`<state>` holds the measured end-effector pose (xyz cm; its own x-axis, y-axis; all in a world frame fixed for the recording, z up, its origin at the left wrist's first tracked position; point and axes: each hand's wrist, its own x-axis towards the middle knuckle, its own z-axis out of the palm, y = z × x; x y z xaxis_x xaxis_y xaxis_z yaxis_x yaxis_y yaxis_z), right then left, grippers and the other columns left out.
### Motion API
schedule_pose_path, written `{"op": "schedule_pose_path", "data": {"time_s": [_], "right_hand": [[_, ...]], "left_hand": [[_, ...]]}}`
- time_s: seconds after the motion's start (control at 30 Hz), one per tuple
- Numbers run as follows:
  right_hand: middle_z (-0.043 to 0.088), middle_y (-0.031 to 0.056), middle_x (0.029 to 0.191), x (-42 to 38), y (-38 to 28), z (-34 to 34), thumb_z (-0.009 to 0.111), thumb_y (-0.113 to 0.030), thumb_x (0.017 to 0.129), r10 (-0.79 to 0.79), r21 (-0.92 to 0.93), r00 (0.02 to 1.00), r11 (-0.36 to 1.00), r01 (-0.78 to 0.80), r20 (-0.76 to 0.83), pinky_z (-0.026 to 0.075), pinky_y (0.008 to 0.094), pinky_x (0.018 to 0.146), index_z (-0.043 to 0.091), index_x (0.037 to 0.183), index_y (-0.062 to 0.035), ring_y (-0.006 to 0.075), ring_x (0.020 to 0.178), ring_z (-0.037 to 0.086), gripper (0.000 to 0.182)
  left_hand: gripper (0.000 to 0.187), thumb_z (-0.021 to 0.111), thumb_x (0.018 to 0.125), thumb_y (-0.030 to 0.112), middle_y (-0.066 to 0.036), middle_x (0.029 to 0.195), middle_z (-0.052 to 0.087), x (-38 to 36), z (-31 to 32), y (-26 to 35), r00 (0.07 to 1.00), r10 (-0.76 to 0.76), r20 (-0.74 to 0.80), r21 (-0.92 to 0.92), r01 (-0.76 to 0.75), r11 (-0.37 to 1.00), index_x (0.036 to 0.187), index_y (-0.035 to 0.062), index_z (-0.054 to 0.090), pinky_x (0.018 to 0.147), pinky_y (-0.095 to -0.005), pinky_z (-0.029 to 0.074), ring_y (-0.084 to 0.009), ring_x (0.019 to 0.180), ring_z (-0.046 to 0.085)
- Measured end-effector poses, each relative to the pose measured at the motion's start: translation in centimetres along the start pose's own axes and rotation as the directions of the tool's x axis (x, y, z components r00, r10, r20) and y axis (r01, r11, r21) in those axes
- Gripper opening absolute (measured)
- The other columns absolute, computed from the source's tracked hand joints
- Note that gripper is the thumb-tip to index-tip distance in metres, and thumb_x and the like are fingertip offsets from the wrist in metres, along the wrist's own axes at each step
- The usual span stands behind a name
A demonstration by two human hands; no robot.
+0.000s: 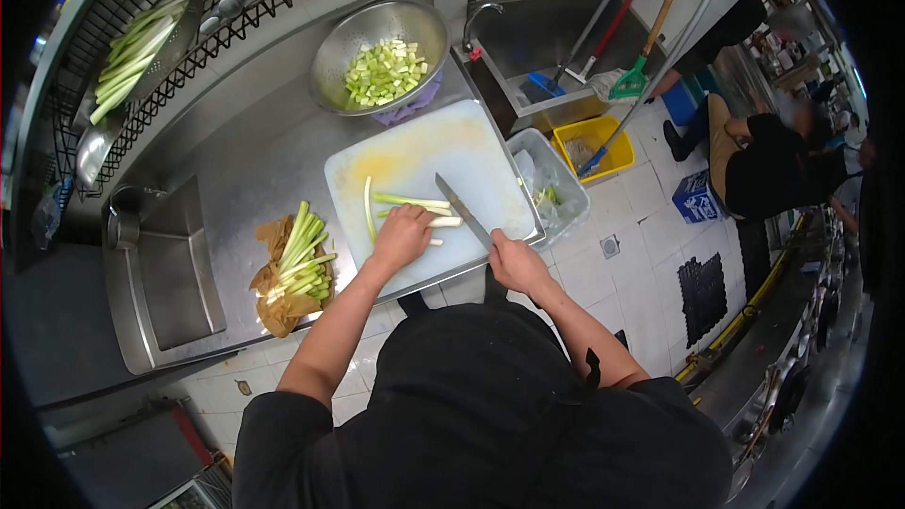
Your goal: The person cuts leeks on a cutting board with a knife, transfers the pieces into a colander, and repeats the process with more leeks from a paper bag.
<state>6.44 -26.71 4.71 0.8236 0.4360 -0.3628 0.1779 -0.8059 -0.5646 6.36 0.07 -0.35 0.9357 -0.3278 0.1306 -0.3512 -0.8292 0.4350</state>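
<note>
My right hand (518,266) grips a kitchen knife (459,205), its blade pointing up and left over the white cutting board (471,137). On the board, my left hand (403,234) is closed over several green onion stalks (447,221), their white ends sticking out toward the blade. One more stalk (368,198) lies apart, left of those fingers. Beyond the board stands a metal colander (332,61) with cut pale-green pieces (385,73) inside. A bunch of whole stalks (304,250) rests on brown paper (273,316) to the left.
Left is a small sink (174,273), below a wire rack (255,9) holding more stalks (141,47). A clear bin (566,190) and a yellow bucket (617,158) stand right of the board, near a larger sink (528,38) with long-handled tools. Another person (782,160) is farther right.
</note>
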Motion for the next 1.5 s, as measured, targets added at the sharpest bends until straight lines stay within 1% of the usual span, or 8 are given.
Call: {"op": "schedule_pose_path", "data": {"time_s": [0.4, 0.57, 0.77, 0.83, 0.93, 1.07, 1.2, 1.5], "right_hand": [[0.067, 0.0331, 0.086, 1.1, 1.2, -0.5, 0.050, -0.017, 0.097, 0.100, 0.057, 0.994, 0.994, -0.097, -0.050, 0.051, 0.0604, 0.080, 0.049, 0.109, -0.0004, 0.0514, 0.089, 0.066, 0.020], [0.068, 0.0320, 0.090, 1.3, 2.4, -0.1, 0.050, -0.020, 0.097, 0.115, 0.105, 0.993, 0.988, -0.110, -0.038, 0.050, 0.0612, 0.082, 0.048, 0.111, -0.0013, 0.0502, 0.089, 0.067, 0.023], [0.069, 0.0300, 0.098, 1.2, 1.7, -0.2, 0.050, -0.016, 0.094, 0.107, 0.100, 0.994, 0.989, -0.108, 0.017, 0.052, 0.0582, 0.083, 0.049, 0.116, 0.0002, 0.0473, 0.094, 0.067, 0.027], [0.069, 0.0296, 0.100, 0.9, 1.2, -0.5, 0.049, -0.015, 0.094, 0.133, 0.084, 0.991, 0.987, -0.135, 0.026, 0.052, 0.0577, 0.084, 0.049, 0.121, 0.0004, 0.0466, 0.096, 0.068, 0.031], [0.069, 0.0290, 0.106, 1.0, 1.1, -0.2, 0.049, -0.014, 0.094, 0.146, 0.069, 0.987, 0.986, -0.150, 0.064, 0.053, 0.0566, 0.085, 0.047, 0.130, 0.0007, 0.0453, 0.099, 0.068, 0.039], [0.070, 0.0285, 0.107, 0.8, 1.4, 0.2, 0.049, -0.012, 0.093, 0.119, 0.081, 0.990, 0.989, -0.125, 0.068, 0.054, 0.0543, 0.085, 0.045, 0.136, 0.0017, 0.0447, 0.100, 0.069, 0.045], [0.071, 0.0280, 0.101, 1.5, 2.4, 1.3, 0.049, -0.009, 0.092, 0.105, 0.082, 0.994, 0.991, -0.107, 0.029, 0.054, 0.0543, 0.084, 0.048, 0.131, 0.0015, 0.0447, 0.097, 0.070, 0.041], [0.068, 0.0340, 0.100, 1.2, 1.6, -0.9, 0.050, -0.010, 0.094, 0.111, 0.129, 0.992, 0.984, -0.119, 0.064, 0.051, 0.0579, 0.087, 0.047, 0.116, 0.0049, 0.0498, 0.099, 0.066, 0.027]], "left_hand": [[0.019, 0.060, 0.086, 0.009, -0.024, 0.103, 0.064, 1.6, 0.4, 1.3, 0.983, -0.077, 0.167, 0.229, 0.037, 0.973, 0.101, -0.0031, 0.059, 0.085, -0.0480, 0.052, -0.0383, 0.098, 0.064], [0.025, 0.062, 0.084, 0.012, -0.024, 0.094, 0.063, 3.7, -2.7, 2.3, 0.972, -0.141, 0.189, -0.346, 0.200, 0.917, 0.104, -0.0017, 0.055, 0.079, -0.0446, 0.051, -0.0381, 0.089, 0.064], [0.021, 0.067, 0.080, 0.012, -0.017, 0.077, 0.062, 11.7, -2.8, 7.0, 0.983, -0.175, 0.059, -0.507, 0.181, 0.843, 0.094, 0.0002, 0.057, 0.070, -0.0430, 0.051, -0.0311, 0.074, 0.065], [0.020, 0.070, 0.086, 0.015, -0.013, 0.078, 0.064, 15.0, -2.4, 8.4, 0.986, -0.136, 0.092, -0.513, 0.164, 0.843, 0.094, -0.0005, 0.061, 0.068, -0.0397, 0.052, -0.0233, 0.073, 0.066], [0.030, 0.068, 0.099, 0.029, -0.006, 0.083, 0.068, 19.1, -1.3, 11.2, 0.906, -0.128, 0.403, -0.718, 0.400, 0.569, 0.102, -0.0005, 0.067, 0.066, -0.0321, 0.054, -0.0153, 0.073, 0.068], [0.029, 0.067, 0.099, 0.029, -0.005, 0.083, 0.068, 23.6, 1.9, 12.2, 0.938, -0.129, 0.322, -0.711, 0.329, 0.621, 0.099, -0.0001, 0.067, 0.064, -0.0340, 0.053, -0.0163, 0.073, 0.069], [0.027, 0.070, 0.093, 0.027, -0.017, 0.074, 0.066, 24.1, -0.3, 11.0, 0.989, 0.076, 0.126, -0.312, -0.033, 0.950, 0.100, 0.0011, 0.068, 0.068, -0.0403, 0.051, -0.0304, 0.069, 0.066], [0.047, 0.074, 0.088, 0.029, -0.021, 0.121, 0.068, 10.3, -4.8, -5.9, 0.922, -0.042, 0.386, -0.051, 0.067, 0.996, 0.127, 0.0025, 0.066, 0.102, -0.0433, 0.048, -0.0386, 0.115, 0.063]]}}
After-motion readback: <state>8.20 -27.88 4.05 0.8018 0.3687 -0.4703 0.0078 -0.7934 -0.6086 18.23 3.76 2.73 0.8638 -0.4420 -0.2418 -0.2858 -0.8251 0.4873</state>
